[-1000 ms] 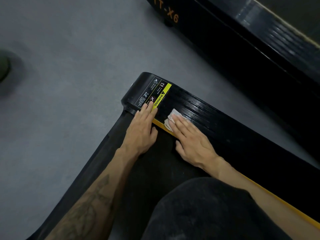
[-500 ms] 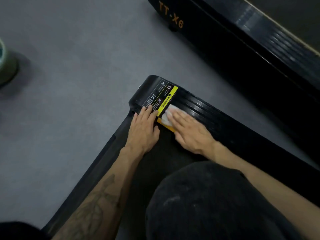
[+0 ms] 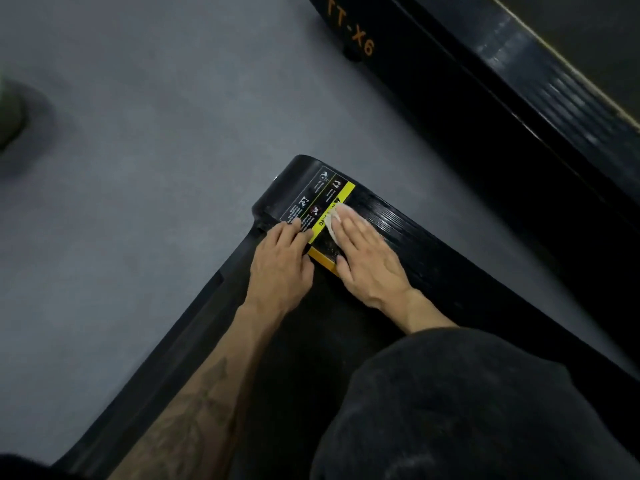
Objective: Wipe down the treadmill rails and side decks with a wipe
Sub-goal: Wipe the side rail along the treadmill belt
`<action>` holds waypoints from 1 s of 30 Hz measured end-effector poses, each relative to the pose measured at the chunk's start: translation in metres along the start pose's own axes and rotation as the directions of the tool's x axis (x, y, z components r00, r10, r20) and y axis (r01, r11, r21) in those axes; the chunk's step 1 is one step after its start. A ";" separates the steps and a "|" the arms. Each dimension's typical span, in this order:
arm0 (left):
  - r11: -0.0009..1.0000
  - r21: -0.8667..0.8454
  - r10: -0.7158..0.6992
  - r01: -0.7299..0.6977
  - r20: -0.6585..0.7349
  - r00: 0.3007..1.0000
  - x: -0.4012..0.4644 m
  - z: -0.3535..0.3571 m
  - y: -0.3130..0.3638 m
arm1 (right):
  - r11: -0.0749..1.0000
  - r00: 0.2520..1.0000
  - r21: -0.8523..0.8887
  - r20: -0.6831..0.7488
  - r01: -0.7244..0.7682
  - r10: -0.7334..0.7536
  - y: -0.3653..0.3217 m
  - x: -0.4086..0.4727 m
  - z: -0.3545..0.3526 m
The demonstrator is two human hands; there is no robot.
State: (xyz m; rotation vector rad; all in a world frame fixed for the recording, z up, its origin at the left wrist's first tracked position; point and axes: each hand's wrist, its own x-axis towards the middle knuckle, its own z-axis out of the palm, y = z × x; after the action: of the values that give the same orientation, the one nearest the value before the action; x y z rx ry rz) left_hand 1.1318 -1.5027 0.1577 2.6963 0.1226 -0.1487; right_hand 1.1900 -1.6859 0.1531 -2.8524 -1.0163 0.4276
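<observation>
The black ribbed side deck (image 3: 433, 251) of a treadmill runs from the centre toward the lower right. Its rear end cap carries a black and yellow warning label (image 3: 322, 199). My right hand (image 3: 367, 261) lies flat with straight fingers on a white wipe (image 3: 334, 220), pressing it onto the deck at the label's yellow strip. Most of the wipe is hidden under the fingers. My left hand (image 3: 282, 265) rests flat beside it, fingertips on the label's black part and palm over the dark belt (image 3: 311, 358).
A second black treadmill marked TT-X6 (image 3: 349, 29) runs along the upper right. Grey floor (image 3: 156, 150) spreads to the left, with a dark green object (image 3: 10, 116) at the left edge. My dark-clothed knee (image 3: 467, 410) fills the lower right.
My right hand has slid the wipe along the deck toward the end cap, onto the yellow label strip. My left hand stays by the label.
</observation>
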 end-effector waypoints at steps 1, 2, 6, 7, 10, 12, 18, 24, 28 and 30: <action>1.000 0.006 -0.003 0.003 0.006 1.000 0.000 0.001 -0.001 | 0.999 0.999 0.011 -0.019 -0.032 0.033 -0.002 0.010 -0.002; 1.000 0.009 -0.006 0.006 0.011 1.000 0.001 0.001 -0.002 | 0.998 0.998 0.017 -0.031 -0.052 0.053 -0.004 0.019 -0.002; 0.999 -0.038 -0.038 0.037 -0.008 0.999 0.000 0.005 -0.002 | 0.999 0.999 -0.011 0.018 0.050 -0.050 -0.004 0.015 0.008; 0.998 -0.046 -0.047 0.047 -0.010 0.999 0.000 0.005 -0.001 | 0.992 0.992 -0.022 0.033 0.121 -0.120 0.000 0.005 0.010; 0.996 -0.050 -0.077 0.077 0.003 0.997 0.002 0.006 -0.001 | 0.973 0.975 -0.059 0.040 0.223 -0.221 0.020 -0.015 0.010; 0.995 -0.049 -0.088 0.089 0.013 0.996 0.003 0.005 -0.002 | 0.983 0.984 -0.052 0.017 0.179 -0.178 0.030 -0.013 0.006; 0.996 -0.035 -0.080 0.080 0.010 0.997 0.004 0.005 -0.004 | 0.991 0.992 0.050 -0.029 -0.123 0.125 0.024 0.052 -0.006; 0.994 -0.059 -0.091 0.090 -0.010 0.996 0.004 0.007 -0.001 | 0.994 0.994 0.030 0.021 0.108 -0.109 0.023 0.014 0.001; 0.993 -0.064 -0.096 0.096 0.012 0.995 0.005 0.007 -0.002 | 0.992 0.992 -0.012 0.006 0.127 -0.127 0.044 0.009 0.001; 0.994 -0.064 -0.091 0.091 0.008 0.996 0.005 0.007 -0.003 | 0.999 0.999 -0.013 -0.024 0.041 -0.041 0.040 0.026 -0.001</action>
State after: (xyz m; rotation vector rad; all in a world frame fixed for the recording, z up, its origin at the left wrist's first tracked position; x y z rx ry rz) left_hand 1.1363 -1.5028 0.1498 2.6273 0.2450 -0.1768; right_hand 1.2335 -1.7009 0.1411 -2.8343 -1.0750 0.3841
